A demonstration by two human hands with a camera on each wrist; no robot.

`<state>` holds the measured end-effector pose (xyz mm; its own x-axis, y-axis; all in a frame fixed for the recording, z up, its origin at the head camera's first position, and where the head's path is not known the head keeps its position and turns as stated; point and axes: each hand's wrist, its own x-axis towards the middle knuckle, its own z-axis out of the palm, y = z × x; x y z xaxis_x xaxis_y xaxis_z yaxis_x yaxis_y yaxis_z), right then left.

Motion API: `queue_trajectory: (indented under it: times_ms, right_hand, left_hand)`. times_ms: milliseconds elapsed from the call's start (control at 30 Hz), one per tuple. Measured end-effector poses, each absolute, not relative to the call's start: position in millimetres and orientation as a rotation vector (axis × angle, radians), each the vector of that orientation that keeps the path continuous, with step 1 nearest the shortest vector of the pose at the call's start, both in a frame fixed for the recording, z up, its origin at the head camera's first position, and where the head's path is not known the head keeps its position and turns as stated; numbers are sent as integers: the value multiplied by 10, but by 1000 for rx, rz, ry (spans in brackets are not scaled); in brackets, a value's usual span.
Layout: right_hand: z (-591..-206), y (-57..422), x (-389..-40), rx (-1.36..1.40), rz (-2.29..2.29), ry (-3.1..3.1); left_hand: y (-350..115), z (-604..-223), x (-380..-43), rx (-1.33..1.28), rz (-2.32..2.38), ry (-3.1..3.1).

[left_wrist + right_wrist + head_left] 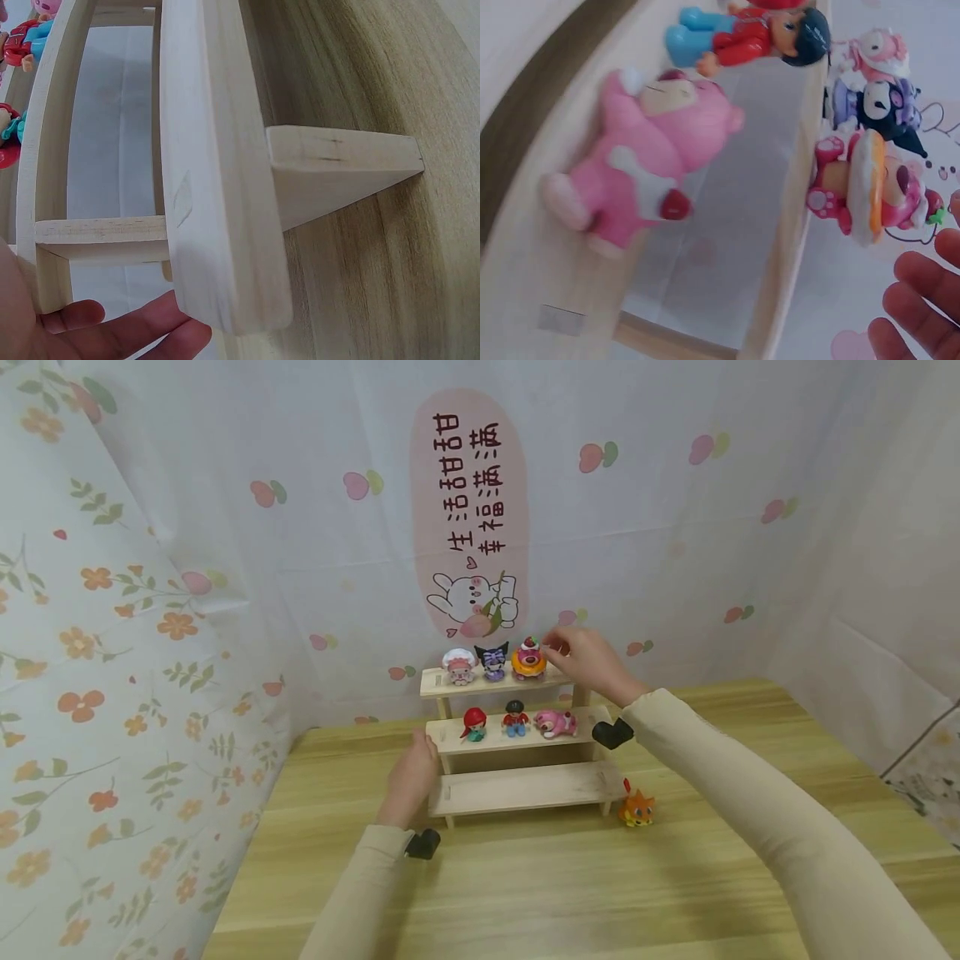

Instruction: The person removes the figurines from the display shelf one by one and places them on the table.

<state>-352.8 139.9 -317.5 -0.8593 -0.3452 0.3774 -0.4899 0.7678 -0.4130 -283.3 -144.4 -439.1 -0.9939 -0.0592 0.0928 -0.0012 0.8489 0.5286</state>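
My right hand [592,662] is at the right end of the top tier, fingers loosely bent beside a pink bear figurine in an orange ring [528,660]. A gap shows between those fingers [922,289] and the bear in the right wrist view. My left hand [412,777] rests against the left end of the wooden three-tier stand [525,787], its fingers [120,334] extended along the tier ends. Beside the bear on top sit a purple-and-black figurine [494,663] and a pink one in a white frilled cap [459,667].
The middle tier carries a red-haired mermaid figurine [474,725], a black-haired figure in red and blue [515,719] and a lying pink bear [556,723]. An orange fox-like figurine [637,809] stands on the wooden table [525,893] by the stand's right leg. A printed curtain [637,543] hangs behind.
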Motion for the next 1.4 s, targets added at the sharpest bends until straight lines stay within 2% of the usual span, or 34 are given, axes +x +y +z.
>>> queue_trajectory:
  times_ms: [267, 767, 1400]
  right_hand:
    - [-3092, 1279, -3713, 661, 694, -2693]
    - [-3069, 1195, -3828, 724, 672, -2698]
    - [-3071, 1227, -3738, 735, 607, -2657]
  left_hand:
    - [-1457, -4390, -2835, 59, -850, -2922]
    - [-1465, -4424, -2847, 64, -879, -2915]
    - [-1457, -4425, -2849, 63, -850, -2923]
